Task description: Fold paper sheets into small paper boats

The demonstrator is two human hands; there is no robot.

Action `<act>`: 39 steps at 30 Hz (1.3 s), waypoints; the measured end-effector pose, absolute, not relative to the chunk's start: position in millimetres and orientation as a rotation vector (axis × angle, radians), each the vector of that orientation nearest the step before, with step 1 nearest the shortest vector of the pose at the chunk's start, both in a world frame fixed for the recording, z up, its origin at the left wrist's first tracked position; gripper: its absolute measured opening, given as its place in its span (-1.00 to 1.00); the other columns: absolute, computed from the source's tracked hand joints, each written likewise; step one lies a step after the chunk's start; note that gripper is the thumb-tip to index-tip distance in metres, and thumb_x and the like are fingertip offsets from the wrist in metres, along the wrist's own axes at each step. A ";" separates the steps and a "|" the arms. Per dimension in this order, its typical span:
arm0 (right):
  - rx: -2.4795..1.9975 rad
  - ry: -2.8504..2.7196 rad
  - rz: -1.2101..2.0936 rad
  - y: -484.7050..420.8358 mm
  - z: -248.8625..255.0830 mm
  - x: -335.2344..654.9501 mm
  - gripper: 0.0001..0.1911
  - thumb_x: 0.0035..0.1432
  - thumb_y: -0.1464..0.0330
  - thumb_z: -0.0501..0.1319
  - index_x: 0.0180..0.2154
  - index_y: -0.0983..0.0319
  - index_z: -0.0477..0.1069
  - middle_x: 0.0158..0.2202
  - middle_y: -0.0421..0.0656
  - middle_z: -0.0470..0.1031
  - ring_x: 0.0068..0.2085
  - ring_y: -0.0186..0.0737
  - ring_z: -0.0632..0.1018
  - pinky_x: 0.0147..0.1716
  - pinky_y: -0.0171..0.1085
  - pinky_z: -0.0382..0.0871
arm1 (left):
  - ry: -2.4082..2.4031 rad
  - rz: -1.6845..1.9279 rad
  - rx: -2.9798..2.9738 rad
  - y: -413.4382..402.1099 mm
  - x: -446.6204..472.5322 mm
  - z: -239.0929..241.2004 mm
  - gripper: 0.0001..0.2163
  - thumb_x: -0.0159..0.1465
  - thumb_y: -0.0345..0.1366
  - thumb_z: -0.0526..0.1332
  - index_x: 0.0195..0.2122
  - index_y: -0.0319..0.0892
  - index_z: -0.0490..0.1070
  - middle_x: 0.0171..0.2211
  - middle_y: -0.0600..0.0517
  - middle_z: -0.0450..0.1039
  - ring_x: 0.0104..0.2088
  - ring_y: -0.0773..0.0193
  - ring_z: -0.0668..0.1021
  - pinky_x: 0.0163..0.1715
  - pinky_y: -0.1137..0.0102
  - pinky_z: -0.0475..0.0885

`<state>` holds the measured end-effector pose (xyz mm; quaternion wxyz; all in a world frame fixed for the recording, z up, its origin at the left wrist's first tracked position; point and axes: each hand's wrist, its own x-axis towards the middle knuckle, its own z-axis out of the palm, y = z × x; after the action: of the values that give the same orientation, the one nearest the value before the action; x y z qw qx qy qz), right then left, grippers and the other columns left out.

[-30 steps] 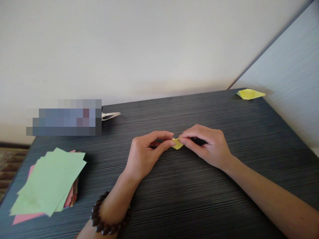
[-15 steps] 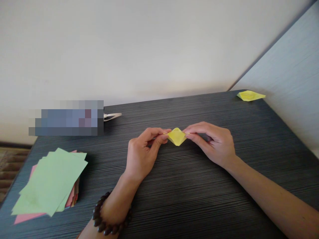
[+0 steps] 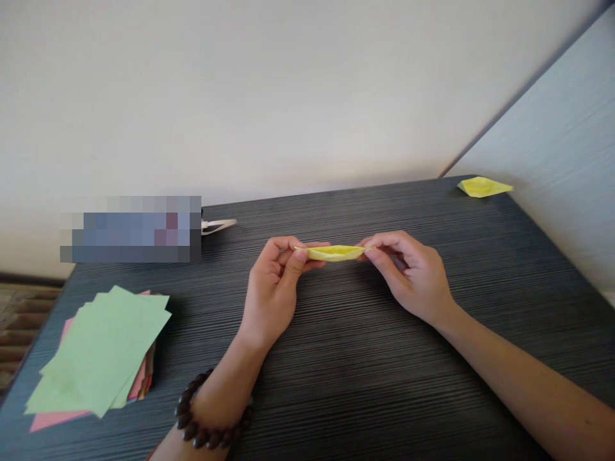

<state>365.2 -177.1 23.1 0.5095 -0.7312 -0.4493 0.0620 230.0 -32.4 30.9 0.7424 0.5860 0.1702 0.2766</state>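
Head view: the boat-shaped piece of folded yellow paper is level above the middle of the dark wood-grain table, between both hands. It is gripped by its two pointed ends, apparently so that its long upper opening remains uncovered and the tension is even. The second piece of folded yellow paper lies at the table's far right corner, and the loose stack of pale green and pink paper sheets at the left, both presumably placed to leave working room.

Left hand: thumb and fingers closed in a pinch on the left tip, other fingers extended behind the paper. Right hand: thumb and forefinger pinched on the right tip, remaining fingers loosely curled.
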 end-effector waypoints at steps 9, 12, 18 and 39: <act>-1.741 -1.012 0.253 -175.8 20.8 359.5 -0.95 0.21 0.35 0.16 -0.27 0.18 0.35 -0.36 -0.23 0.52 -0.34 -0.34 0.56 -0.29 -0.35 0.43 | 0.421 0.519 1.305 -34.0 227.3 33.1 -0.81 0.24 -0.29 0.22 -0.19 -0.19 0.23 -0.28 0.02 0.54 -0.34 0.37 0.59 -0.23 0.46 0.51; -1.798 -1.096 0.179 -176.7 23.0 359.7 -0.97 0.19 0.37 0.17 -0.28 0.18 0.36 -0.36 -0.24 0.51 -0.36 -0.36 0.55 -0.31 -0.36 0.41 | 0.407 0.445 1.305 -34.4 227.5 34.3 -0.63 0.12 -0.38 0.33 -0.10 -0.18 0.22 -0.21 0.01 0.53 -0.24 0.34 0.59 -0.20 0.49 0.50; -1.832 -1.291 0.050 -176.8 27.6 362.2 -0.96 0.20 0.41 0.15 -0.27 0.20 0.36 -0.32 -0.22 0.54 -0.31 -0.35 0.55 -0.26 -0.36 0.38 | 0.470 0.364 1.378 -32.7 226.5 34.3 -0.66 0.03 -0.39 0.40 -0.17 -0.21 0.38 -0.25 0.03 0.57 -0.21 0.31 0.59 -0.12 0.47 0.48; -1.869 -1.286 0.344 -172.7 31.1 358.7 -0.85 0.17 0.26 0.18 -0.36 0.20 0.42 -0.42 -0.22 0.50 -0.40 -0.31 0.49 -0.36 -0.31 0.30 | 0.633 0.353 1.623 -37.0 224.3 37.6 -0.81 0.07 -0.24 0.36 -0.29 -0.19 0.52 -0.47 0.04 0.58 -0.43 0.26 0.60 -0.38 0.43 0.51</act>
<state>358.7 -172.7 31.1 0.4111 -0.7426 -0.5108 0.1365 224.3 -37.0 37.6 0.6303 0.7090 0.2762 0.1542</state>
